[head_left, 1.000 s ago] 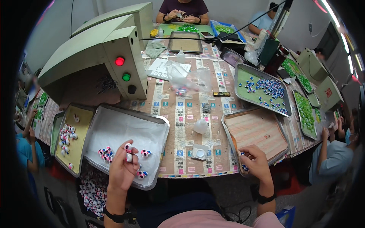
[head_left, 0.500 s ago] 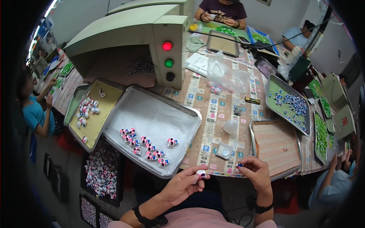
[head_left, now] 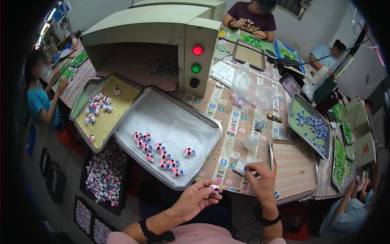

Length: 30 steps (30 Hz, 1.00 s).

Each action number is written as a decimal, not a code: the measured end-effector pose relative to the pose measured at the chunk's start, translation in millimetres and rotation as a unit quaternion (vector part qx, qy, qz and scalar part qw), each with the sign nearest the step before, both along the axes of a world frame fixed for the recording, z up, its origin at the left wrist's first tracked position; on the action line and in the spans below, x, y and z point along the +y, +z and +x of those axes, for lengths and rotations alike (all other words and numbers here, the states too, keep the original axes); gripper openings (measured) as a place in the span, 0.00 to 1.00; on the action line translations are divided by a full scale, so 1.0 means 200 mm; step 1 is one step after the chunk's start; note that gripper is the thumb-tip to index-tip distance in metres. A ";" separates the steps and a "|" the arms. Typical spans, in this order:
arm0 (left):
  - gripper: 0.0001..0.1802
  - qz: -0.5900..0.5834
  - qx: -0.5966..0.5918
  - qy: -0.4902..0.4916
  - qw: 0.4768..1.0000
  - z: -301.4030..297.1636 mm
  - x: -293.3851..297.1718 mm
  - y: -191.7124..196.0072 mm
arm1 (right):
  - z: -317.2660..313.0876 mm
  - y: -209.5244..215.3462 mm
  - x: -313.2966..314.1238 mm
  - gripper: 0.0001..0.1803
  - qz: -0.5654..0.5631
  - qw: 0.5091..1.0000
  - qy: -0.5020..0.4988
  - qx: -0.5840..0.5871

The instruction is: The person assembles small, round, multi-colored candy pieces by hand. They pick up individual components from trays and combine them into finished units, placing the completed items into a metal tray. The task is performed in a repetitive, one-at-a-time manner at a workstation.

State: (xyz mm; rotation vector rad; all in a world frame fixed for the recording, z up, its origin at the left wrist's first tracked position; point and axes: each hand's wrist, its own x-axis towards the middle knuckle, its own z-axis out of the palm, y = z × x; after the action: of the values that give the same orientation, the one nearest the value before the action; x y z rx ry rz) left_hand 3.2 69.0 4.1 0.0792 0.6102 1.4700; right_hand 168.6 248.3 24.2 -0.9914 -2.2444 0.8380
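Observation:
My left hand (head_left: 190,200) is closed around a small white toy figure (head_left: 214,188) with pink and dark markings, held over the near table edge. To its right, my right hand (head_left: 262,181) pinches a tiny blue part (head_left: 246,168), mostly covered by the fingertips. Those fingertips are at a small white round dish (head_left: 240,167) on a square pad; whether the part touches the dish I cannot tell. Left of my hands, a metal tray (head_left: 174,118) lined with white paper bears several white, pink and blue figures (head_left: 163,155).
A yellow-lined tray (head_left: 110,87) of white pieces adjoins it, below a machine (head_left: 198,26) with an open mouth. A clear squeeze bottle (head_left: 251,142) lies beyond the dish. Rightward are a brown-lined tray (head_left: 294,166) and a tray of blue parts (head_left: 313,125). Co-workers sit around.
My right hand has moved left and away from me with the blue part, reaching the white dish. The left hand keeps its hold on the figure. The whole view has shifted slightly.

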 end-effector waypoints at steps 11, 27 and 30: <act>0.19 -0.033 -0.019 0.012 0.999 0.06 0.00 0.01 | -0.02 -0.03 0.02 0.07 0.072 0.996 0.021 -0.056; 0.20 -0.009 -0.031 0.015 0.999 0.10 0.02 -0.03 | 0.04 0.13 -0.21 0.10 -0.199 0.971 0.069 0.113; 0.19 -0.012 -0.025 0.010 1.000 0.10 0.02 -0.02 | 0.04 0.12 -0.27 0.10 -0.264 0.952 0.074 0.138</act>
State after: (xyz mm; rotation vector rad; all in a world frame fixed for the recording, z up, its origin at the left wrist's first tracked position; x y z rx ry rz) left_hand 23.8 73.1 -0.8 0.0183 0.5896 1.4801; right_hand 177.3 195.3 48.7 -0.8623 -1.9065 1.5959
